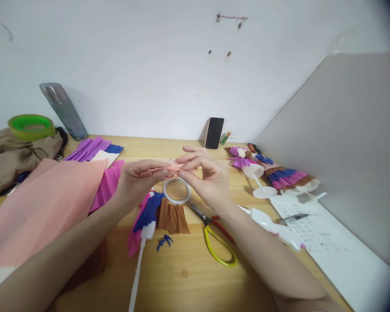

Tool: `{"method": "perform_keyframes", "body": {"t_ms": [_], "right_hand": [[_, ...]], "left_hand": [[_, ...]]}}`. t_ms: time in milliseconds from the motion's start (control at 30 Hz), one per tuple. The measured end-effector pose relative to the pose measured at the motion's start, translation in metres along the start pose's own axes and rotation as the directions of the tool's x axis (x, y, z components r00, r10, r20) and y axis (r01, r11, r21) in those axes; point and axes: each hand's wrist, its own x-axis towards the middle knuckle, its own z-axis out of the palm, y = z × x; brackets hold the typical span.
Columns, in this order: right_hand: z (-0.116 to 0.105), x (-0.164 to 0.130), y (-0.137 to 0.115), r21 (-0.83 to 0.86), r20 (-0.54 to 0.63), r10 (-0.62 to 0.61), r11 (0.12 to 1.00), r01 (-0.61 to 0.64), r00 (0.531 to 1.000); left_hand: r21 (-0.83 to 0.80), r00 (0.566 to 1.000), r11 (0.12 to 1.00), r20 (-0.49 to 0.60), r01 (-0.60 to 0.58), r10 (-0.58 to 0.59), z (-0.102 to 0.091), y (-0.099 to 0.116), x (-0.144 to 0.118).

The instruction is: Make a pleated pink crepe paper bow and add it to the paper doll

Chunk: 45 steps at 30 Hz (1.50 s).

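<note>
1. A small folded strip of pink paper [170, 168] was held in the air above the middle of the desk [188, 277], between the two hands.
2. Left hand [138, 177] was closed on the strip's left part — thumb under, fingers curled over the top.
3. Right hand [206, 175] pinched the strip's right end between thumb and forefinger; the other fingers were loosely spread.
4. Directly below the hands lay a roll of tape [177, 191], flat on the desk, just beside the blades of yellow-handled scissors [214, 238].
5. Near the tape on its left: a paper doll dress [156, 216] in blue, pink and brown on a white stick, lying down.
6. Far left — a large pink sheet [42, 203] overlapping pleated magenta and purple papers [94, 151].
7. To the right, finished paper dolls [273, 171] lay beside a white printed sheet [315, 234].
8. A dark phone [214, 133] leaned upright against the wall at the back.
</note>
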Motion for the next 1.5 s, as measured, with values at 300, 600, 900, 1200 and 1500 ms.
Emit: {"method": "perform_keyframes", "body": {"t_ms": [300, 600, 900, 1200, 1500], "right_hand": [[0.001, -0.003, 0.001, 0.038, -0.021, 0.058, 0.998, -0.057, 0.998], [0.002, -0.004, 0.003, 0.019, 0.006, 0.055, 0.998, -0.056, 0.998], [0.003, -0.005, 0.0, -0.064, 0.063, 0.019, 0.998, -0.015, 0.998], [0.001, -0.004, 0.003, -0.178, 0.145, -0.152, 0.968, 0.177, 0.978], [-0.013, 0.006, 0.005, -0.221, 0.159, -0.21, 0.945, 0.242, 0.965]], "left_hand": [[0.028, 1.0, 0.999, -0.017, 0.026, -0.026, 0.001, 0.003, 0.0], [-0.012, 0.996, 0.996, -0.025, 0.09, -0.091, 0.002, 0.003, 0.0], [0.024, 0.999, 1.0, -0.027, -0.018, 0.019, 0.002, 0.0, -0.002], [0.112, 0.998, 0.991, 0.018, -0.068, 0.066, 0.002, -0.007, -0.005], [0.169, 0.992, 0.98, -0.054, -0.103, 0.114, -0.008, 0.001, 0.004]]}}
